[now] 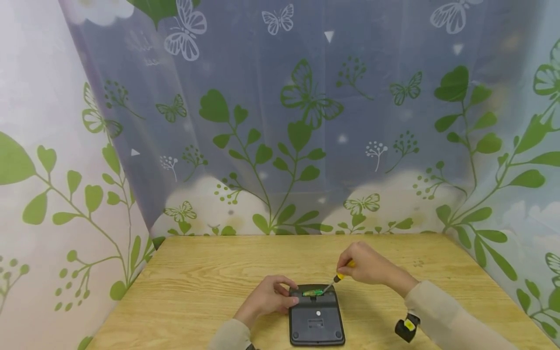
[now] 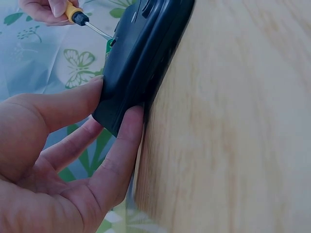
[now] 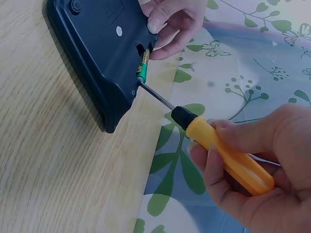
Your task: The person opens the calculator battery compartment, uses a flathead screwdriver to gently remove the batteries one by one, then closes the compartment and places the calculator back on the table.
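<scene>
A black calculator (image 1: 306, 318) appears to lie face down near the table's front edge, its battery slot uncovered. In that slot sits a green battery (image 3: 143, 70). My left hand (image 1: 269, 296) grips the calculator's upper left side, the thumb on its back and fingers along the edge, also visible in the left wrist view. My right hand (image 1: 367, 264) holds a screwdriver (image 3: 228, 158) by its yellow handle. The metal tip of the screwdriver meets one end of the battery, or the slot's edge beside it; I cannot tell which.
The wooden table (image 1: 197, 272) extends around the calculator. A printed curtain (image 1: 262, 146) with leaves and butterflies hangs behind the table and along both sides. A black wrist device (image 1: 407, 329) with a yellow label is by the right sleeve.
</scene>
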Demonstrator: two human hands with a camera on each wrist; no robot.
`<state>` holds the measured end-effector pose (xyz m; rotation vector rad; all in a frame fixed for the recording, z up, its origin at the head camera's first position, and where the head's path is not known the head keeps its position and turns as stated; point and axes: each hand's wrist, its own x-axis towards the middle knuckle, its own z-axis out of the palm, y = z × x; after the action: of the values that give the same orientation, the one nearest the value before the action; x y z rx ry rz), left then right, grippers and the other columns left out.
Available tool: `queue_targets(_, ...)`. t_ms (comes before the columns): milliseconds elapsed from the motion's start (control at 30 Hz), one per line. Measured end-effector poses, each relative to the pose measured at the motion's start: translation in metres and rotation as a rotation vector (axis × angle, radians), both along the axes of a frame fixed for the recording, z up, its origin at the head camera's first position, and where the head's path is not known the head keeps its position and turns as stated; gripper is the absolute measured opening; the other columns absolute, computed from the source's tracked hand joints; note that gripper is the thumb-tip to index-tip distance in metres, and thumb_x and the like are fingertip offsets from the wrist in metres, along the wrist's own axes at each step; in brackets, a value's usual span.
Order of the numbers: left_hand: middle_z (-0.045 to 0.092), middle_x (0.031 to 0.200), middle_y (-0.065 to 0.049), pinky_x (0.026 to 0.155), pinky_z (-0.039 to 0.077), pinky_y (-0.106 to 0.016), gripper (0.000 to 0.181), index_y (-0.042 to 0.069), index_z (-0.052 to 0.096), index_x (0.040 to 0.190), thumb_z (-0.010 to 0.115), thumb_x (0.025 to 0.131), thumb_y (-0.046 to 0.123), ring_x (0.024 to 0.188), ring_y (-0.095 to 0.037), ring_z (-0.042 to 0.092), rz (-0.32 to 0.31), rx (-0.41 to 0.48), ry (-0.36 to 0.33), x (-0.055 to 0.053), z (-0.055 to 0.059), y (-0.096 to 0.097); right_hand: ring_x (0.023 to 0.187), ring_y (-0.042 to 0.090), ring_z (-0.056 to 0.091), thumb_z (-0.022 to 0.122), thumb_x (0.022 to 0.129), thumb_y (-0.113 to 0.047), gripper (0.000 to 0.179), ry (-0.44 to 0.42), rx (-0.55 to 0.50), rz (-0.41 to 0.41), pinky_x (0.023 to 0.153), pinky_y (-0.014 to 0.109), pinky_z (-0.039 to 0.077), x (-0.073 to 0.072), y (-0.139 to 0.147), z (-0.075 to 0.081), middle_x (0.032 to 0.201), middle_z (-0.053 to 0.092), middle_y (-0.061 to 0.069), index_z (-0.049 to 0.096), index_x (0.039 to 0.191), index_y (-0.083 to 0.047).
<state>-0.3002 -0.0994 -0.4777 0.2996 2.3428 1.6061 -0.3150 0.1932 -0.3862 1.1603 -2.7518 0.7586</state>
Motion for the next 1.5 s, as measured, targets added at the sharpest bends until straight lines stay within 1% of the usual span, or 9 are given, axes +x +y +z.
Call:
queue_targets(300,0.062,0.096,-0.012,0.065,0.066,-0.033,0.031,0.006,0.073,0.116,0.081,0.086,0.002,0.072,-0.020,0.069,-0.005,0.012,0.006,-0.002,-0.006,0.000,0.072,0.004,0.068,0.072,0.095,-0.006,0.010,-0.011,0.012,0.009,0.065,0.020,0.059,0.001,0.001,-0.001,0.084,0.078,0.001,0.080,0.089,-0.010)
queue_targets(467,0.061,0.095,-0.012,0.065,0.067,-0.033,0.032,0.005,0.073,0.117,0.081,0.086,0.003,0.072,-0.020,0.069,-0.011,0.020,0.016,-0.003,-0.006,0.000,0.072,0.003,0.067,0.073,0.095,-0.006,0.011,-0.010,0.021,0.004,0.066,0.020,0.059,0.001,0.003,-0.002,0.084,0.077,-0.001,0.079,0.089,-0.012)
queue_targets(700,0.063,0.097,-0.012,0.066,0.067,-0.033,0.032,0.005,0.073,0.118,0.082,0.087,0.004,0.073,-0.019,0.069,0.001,-0.006,-0.008,-0.001,-0.004,-0.001,0.082,0.011,0.073,0.074,0.094,-0.008,0.009,-0.001,0.064,0.012,0.075,0.026,0.064,0.003,0.002,0.000,0.085,0.076,-0.004,0.077,0.088,-0.014)
queue_targets(867,0.062,0.097,-0.012,0.066,0.067,-0.033,0.032,0.005,0.073,0.117,0.082,0.087,0.004,0.072,-0.018,0.069,-0.002,-0.002,-0.005,-0.003,-0.004,0.000,0.081,0.011,0.072,0.075,0.093,-0.008,0.009,0.017,0.093,0.004,0.075,0.028,0.064,0.005,0.004,0.002,0.085,0.075,-0.005,0.077,0.087,-0.014)
queue_targets(967,0.061,0.096,-0.012,0.066,0.067,-0.033,0.032,0.004,0.072,0.118,0.081,0.087,0.003,0.072,-0.019,0.069,-0.007,0.007,0.001,-0.003,-0.004,0.001,0.081,0.011,0.072,0.075,0.093,-0.007,0.009,0.012,0.104,-0.002,0.075,0.028,0.063,0.006,0.006,0.003,0.085,0.075,-0.004,0.076,0.087,-0.014)
queue_targets(1133,0.060,0.094,-0.010,0.066,0.067,-0.033,0.032,0.004,0.072,0.118,0.081,0.087,0.003,0.072,-0.019,0.069,-0.011,0.019,0.005,-0.002,-0.006,0.001,0.081,0.013,0.073,0.076,0.091,-0.006,0.008,0.021,0.122,0.018,0.075,0.029,0.064,0.007,0.007,0.002,0.086,0.076,-0.002,0.076,0.087,-0.012)
queue_targets(1267,0.060,0.094,-0.010,0.065,0.067,-0.033,0.032,0.003,0.072,0.118,0.081,0.087,0.003,0.071,-0.019,0.069,-0.012,0.020,0.009,-0.002,-0.005,0.002,0.081,0.016,0.073,0.078,0.090,-0.006,0.005,0.016,0.150,0.000,0.074,0.030,0.064,0.007,0.007,0.003,0.087,0.077,0.000,0.077,0.089,-0.011)
queue_targets(1333,0.061,0.094,-0.010,0.065,0.066,-0.033,0.032,0.004,0.072,0.118,0.081,0.087,0.004,0.071,-0.019,0.069,-0.009,0.020,0.006,-0.002,-0.004,0.002,0.080,0.015,0.072,0.079,0.088,-0.007,0.003,0.009,0.173,-0.016,0.073,0.029,0.063,0.007,0.008,0.004,0.088,0.077,0.001,0.079,0.089,-0.009)
queue_targets(1500,0.061,0.094,-0.011,0.065,0.066,-0.033,0.031,0.003,0.072,0.117,0.081,0.087,0.003,0.071,-0.018,0.069,-0.005,0.020,-0.007,-0.001,-0.003,0.002,0.074,0.011,0.069,0.081,0.087,-0.006,0.002,0.003,0.227,-0.019,0.068,0.025,0.061,0.011,0.009,0.003,0.085,0.078,0.001,0.081,0.089,-0.007)
